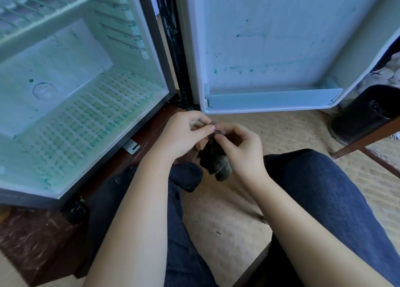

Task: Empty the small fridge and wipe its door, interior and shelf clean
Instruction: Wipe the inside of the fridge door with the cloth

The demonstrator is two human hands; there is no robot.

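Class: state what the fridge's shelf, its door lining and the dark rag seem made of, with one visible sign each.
Shelf: probably white-coated wire, thin parallel bars. Door lining: likely smooth moulded plastic, pale, green-spotted. Rag: seemingly soft cloth, hanging limp and crumpled.

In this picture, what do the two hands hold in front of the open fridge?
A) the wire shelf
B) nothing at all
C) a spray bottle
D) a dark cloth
D: the left hand and the right hand both pinch the top of a dark cloth, which hangs down between them.
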